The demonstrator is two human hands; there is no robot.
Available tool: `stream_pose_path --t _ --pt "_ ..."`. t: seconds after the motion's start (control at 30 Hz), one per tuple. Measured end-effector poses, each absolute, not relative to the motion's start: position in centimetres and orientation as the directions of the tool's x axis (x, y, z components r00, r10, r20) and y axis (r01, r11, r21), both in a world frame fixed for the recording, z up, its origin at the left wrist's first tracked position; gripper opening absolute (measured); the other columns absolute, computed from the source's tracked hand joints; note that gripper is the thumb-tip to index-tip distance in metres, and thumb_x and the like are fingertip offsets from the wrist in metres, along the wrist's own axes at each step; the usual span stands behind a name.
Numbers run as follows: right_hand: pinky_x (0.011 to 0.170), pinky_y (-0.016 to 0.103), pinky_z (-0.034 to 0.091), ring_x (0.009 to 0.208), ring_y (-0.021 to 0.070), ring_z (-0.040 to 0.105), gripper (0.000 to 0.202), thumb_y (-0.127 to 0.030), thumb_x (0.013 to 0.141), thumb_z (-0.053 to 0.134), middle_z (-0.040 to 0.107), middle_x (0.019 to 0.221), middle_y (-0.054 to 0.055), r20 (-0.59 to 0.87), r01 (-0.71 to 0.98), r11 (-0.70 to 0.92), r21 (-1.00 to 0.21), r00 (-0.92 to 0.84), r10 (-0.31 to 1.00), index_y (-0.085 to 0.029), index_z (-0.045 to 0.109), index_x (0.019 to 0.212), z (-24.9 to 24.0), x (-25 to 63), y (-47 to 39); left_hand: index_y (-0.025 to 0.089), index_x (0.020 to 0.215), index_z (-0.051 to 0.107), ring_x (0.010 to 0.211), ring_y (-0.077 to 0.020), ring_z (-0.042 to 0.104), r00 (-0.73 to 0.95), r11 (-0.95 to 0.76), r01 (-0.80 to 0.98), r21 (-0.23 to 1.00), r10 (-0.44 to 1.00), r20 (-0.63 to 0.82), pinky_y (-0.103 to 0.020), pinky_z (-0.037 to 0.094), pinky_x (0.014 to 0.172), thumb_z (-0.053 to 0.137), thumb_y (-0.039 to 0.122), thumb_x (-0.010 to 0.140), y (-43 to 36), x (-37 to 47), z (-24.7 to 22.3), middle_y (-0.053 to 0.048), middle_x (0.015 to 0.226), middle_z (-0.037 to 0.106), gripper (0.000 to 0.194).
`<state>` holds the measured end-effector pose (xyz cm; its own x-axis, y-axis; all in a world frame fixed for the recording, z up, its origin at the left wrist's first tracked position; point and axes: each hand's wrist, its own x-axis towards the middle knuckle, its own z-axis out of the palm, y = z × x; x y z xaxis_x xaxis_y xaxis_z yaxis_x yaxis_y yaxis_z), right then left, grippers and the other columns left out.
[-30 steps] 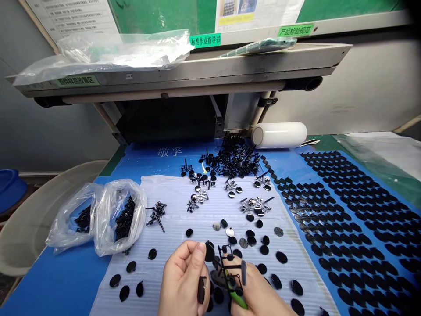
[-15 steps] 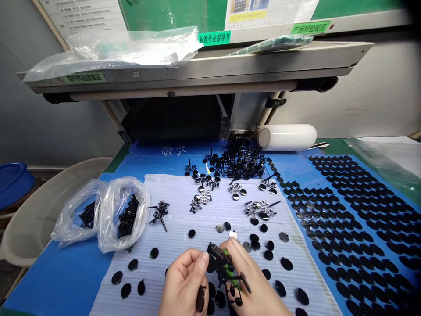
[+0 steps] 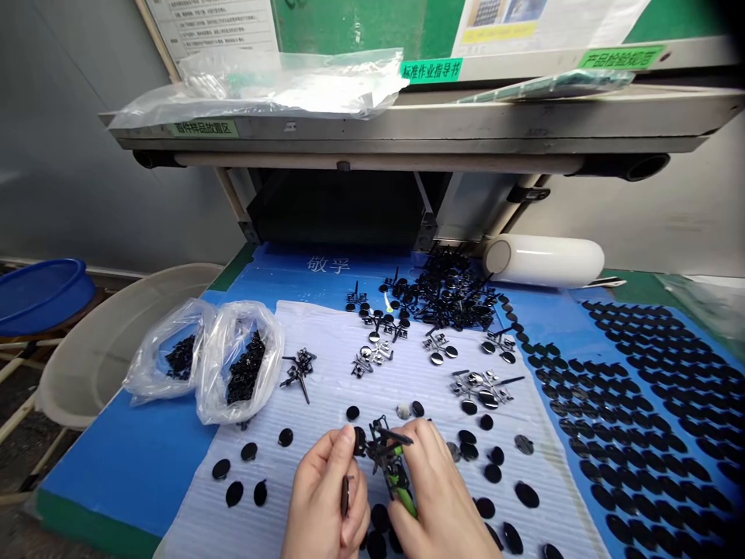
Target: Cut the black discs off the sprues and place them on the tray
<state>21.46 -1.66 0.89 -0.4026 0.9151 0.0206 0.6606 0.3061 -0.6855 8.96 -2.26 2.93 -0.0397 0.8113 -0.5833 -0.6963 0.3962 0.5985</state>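
Note:
My left hand [image 3: 331, 493] is closed, thumb and forefinger pinching a glossy black disc [image 3: 359, 442] at the edge of a black plastic sprue [image 3: 384, 446]. A second dark disc [image 3: 345, 495] is tucked between its lower fingers. Close beside it, my right hand [image 3: 439, 489] is wrapped round green-handled nippers [image 3: 403, 491]. Their jaws are mostly hidden behind the sprue, so I cannot tell whether they touch it. Loose black discs [image 3: 377, 519] lie on the white foam sheet [image 3: 314, 466] beneath and around both hands.
Several sprues with discs [image 3: 483, 388] lie ahead, before a tangled black heap [image 3: 454, 291]. Rows of discs [image 3: 652, 404] cover the right side. Two clear bags [image 3: 271, 365] of small black parts stand left. A white roll [image 3: 547, 260] sits under the overhanging shelf [image 3: 407, 132].
The sprue has turned between my hands, its long arm now pointing across near the right fingers. More of the green handle shows. The whole view has swung left.

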Motion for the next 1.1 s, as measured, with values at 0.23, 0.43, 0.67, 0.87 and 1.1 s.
stream_pose_path --t 0.23,0.43,0.67,0.87,1.1 --pt "0.069 0.037 0.039 0.078 0.0216 0.040 0.034 -0.002 0.058 0.040 0.035 0.082 0.004 0.021 0.666 0.294 -0.686 -0.386 0.922 -0.019 0.036 0.087 0.7 21.4 -1.5 0.018 0.048 0.037 0.020 0.0020 0.012 0.131 0.517 -0.627 0.583 0.808 -0.575 -0.011 0.012 0.023 0.057 0.042 0.070 -2.7 8.2 2.9 0.011 0.027 0.028 0.039" --pt "0.075 0.038 0.038 0.081 0.0215 0.040 0.032 -0.003 0.056 0.040 0.038 0.084 0.004 -0.040 0.675 0.326 -0.661 -0.466 0.884 -0.018 0.038 0.084 0.7 21.4 -1.2 0.017 0.046 0.035 0.020 0.0022 0.013 0.095 0.498 -0.646 0.578 0.804 -0.586 -0.011 0.010 0.024 0.059 0.041 0.070 -2.9 7.4 2.7 0.011 0.025 0.029 0.041" --pt "0.075 0.034 0.039 0.086 0.0227 0.045 0.033 -0.006 0.058 0.039 0.044 0.085 0.006 -0.143 0.658 0.367 -0.658 -0.588 0.796 -0.018 0.041 0.089 0.6 21.1 -0.4 0.016 0.046 0.035 0.021 0.0029 0.016 0.014 0.439 -0.717 0.542 0.786 -0.618 -0.012 0.006 0.025 0.065 0.037 0.065 -3.2 6.7 2.5 0.011 0.030 0.032 0.040" --pt "0.068 0.032 0.039 0.077 0.0212 0.048 0.026 -0.006 0.060 0.037 0.047 0.077 0.004 -0.177 0.657 0.414 -0.630 -0.641 0.747 -0.019 0.038 0.082 0.6 20.2 -0.2 0.016 0.048 0.037 0.022 0.0027 0.015 0.015 0.424 -0.751 0.506 0.778 -0.629 -0.012 0.006 0.025 0.062 0.035 0.068 -3.1 6.0 2.1 0.011 0.032 0.032 0.038" --pt "0.061 0.029 0.037 0.068 0.0203 0.051 0.027 -0.005 0.065 0.036 0.053 0.075 0.004 -0.252 0.679 0.398 -0.617 -0.650 0.717 -0.019 0.038 0.088 -0.7 19.5 -0.1 0.016 0.052 0.036 0.027 0.0021 0.015 -0.021 0.429 -0.760 0.487 0.734 -0.679 -0.014 0.005 0.029 0.063 0.034 0.067 -3.0 5.0 1.2 0.011 0.037 0.033 0.036"
